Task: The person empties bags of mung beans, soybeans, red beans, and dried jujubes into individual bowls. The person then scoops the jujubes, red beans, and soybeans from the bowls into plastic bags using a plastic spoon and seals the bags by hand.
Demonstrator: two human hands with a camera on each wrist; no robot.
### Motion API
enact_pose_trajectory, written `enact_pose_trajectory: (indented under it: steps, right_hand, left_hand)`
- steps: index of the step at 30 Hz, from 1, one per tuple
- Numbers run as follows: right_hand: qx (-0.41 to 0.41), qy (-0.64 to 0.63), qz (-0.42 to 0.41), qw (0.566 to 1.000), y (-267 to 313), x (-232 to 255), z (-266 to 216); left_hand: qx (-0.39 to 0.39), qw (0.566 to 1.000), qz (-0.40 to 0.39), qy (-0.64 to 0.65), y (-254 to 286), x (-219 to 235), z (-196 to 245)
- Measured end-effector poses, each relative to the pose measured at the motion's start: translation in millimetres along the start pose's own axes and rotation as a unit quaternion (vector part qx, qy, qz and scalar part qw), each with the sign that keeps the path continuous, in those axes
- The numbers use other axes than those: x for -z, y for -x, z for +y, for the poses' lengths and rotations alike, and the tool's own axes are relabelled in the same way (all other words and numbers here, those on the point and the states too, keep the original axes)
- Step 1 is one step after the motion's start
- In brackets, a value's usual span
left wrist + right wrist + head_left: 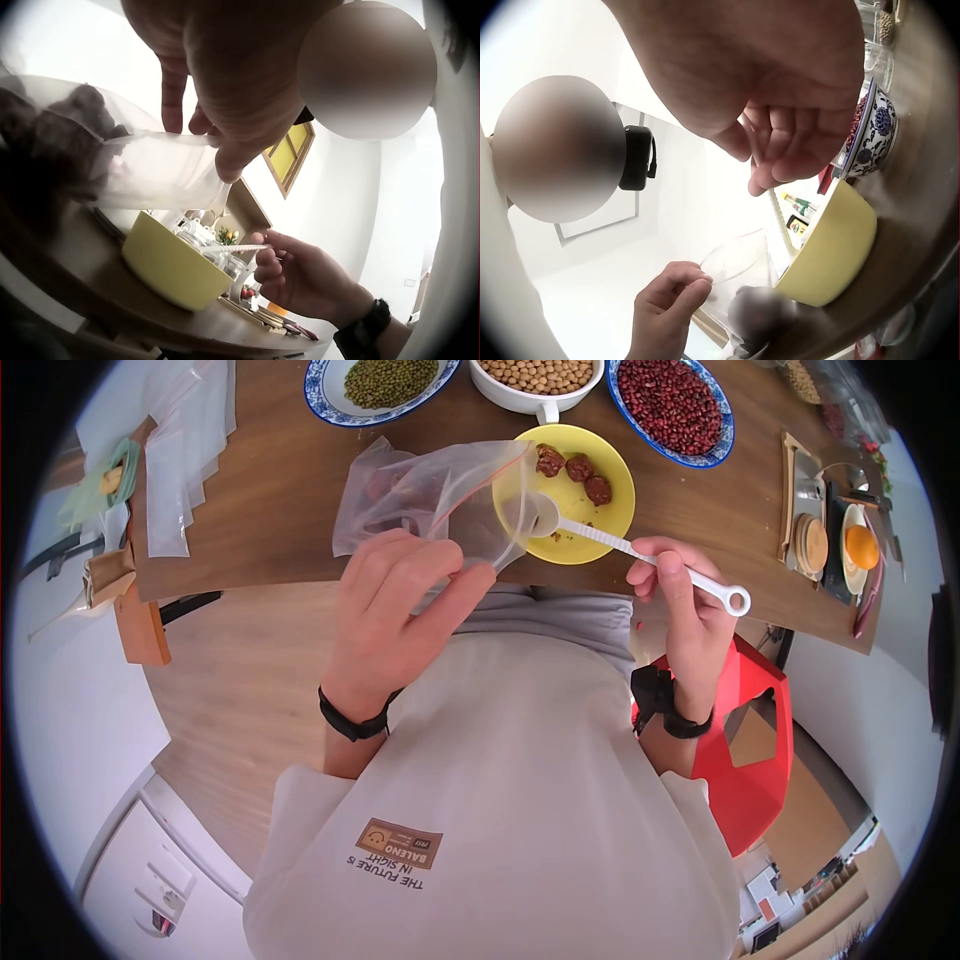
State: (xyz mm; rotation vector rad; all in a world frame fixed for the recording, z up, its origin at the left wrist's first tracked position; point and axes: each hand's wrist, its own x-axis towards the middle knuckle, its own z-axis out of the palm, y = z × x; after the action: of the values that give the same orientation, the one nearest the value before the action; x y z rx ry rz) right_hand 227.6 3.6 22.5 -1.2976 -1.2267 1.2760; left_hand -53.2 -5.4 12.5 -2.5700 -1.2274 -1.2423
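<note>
My left hand (395, 605) pinches the edge of a clear zip bag (415, 485) with a red zip line. Dark lumps (71, 139) show through the plastic in the left wrist view. The bag's mouth overlaps the left side of a yellow bowl (622, 500). Between thumb and fingers, my right hand (695, 600) holds a white long-handled spoon (600, 537). The spoon's head lies over the bowl's left side, at the bag's mouth. Three dark red-brown wrinkled pieces (579, 467) and some crumbs sit in the bowl.
Behind stand a blue-patterned dish (322, 400) of green beans, a white handled bowl (515, 400) of chickpeas and a blue-patterned dish (727, 435) of red beans. Spare plastic bags (180, 470) lie left. A tray (788, 495) stands right, with an orange (862, 547) nearby.
</note>
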Motion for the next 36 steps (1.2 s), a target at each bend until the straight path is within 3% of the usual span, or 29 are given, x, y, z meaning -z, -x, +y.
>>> enact_pose_trajectory:
  steps: [9, 12, 13, 15, 17, 19, 20, 22, 26, 28, 29, 32, 36]
  right_hand:
    - [0.025, -0.024, 0.059, 0.998, 9.4, 9.2, -11.7]
    - [0.077, 0.011, 0.111, 0.991, 21.3, 13.9, -23.5]
    - [0.078, 0.012, 0.110, 0.991, 24.4, 15.1, -26.6]
    - [0.170, 0.038, 0.097, 0.980, 29.3, 16.0, -33.9]
    - [0.174, 0.010, 0.105, 0.979, 30.1, 5.9, -39.7]
    - [0.269, 0.127, -0.014, 0.955, 25.8, 1.9, -39.6]
    - [0.269, 0.127, -0.013, 0.955, 20.1, -5.2, -42.1]
    - [0.410, 0.229, -0.179, 0.865, 7.8, -20.0, -48.3]
    - [0.432, 0.211, -0.186, 0.857, 11.0, -12.6, -47.6]
    - [0.425, 0.190, -0.082, 0.882, 19.1, 2.0, -49.8]
    - [0.425, 0.189, -0.083, 0.881, 19.2, 5.6, -50.2]
    - [0.308, 0.326, 0.010, 0.894, 16.4, -0.4, -55.0]
    - [0.320, 0.389, -0.038, 0.863, -4.3, -8.2, -35.7]
  left_hand:
    - [-0.010, 1.000, -0.003, 0.006, -8.4, 0.5, -2.8]
    - [-0.018, 1.000, -0.012, 0.006, -8.0, 0.2, -2.0]
    - [-0.016, 1.000, -0.017, 0.009, -8.4, -0.4, -1.2]
    - [-0.014, 1.000, -0.021, 0.012, -10.0, -0.9, 1.2]
    - [0.002, 0.999, -0.037, 0.029, -12.1, 0.4, 4.2]
    - [-0.003, 0.999, -0.030, 0.024, -11.6, -0.1, 4.0]
    - [-0.008, 1.000, -0.023, 0.018, -11.7, -0.3, 3.9]
    - [-0.017, 1.000, -0.008, 0.016, -11.8, 0.1, 3.0]
    - [-0.008, 0.999, 0.034, 0.025, -6.0, 0.4, -0.5]
    - [0.006, 0.999, 0.032, 0.025, -5.4, 6.3, -1.2]
    - [0.017, 0.999, 0.030, 0.027, -5.1, 8.4, -1.2]
    - [0.034, 0.998, 0.051, 0.013, -3.4, 8.9, -0.8]
    - [0.024, 0.998, 0.052, 0.001, -4.4, 9.3, -2.1]
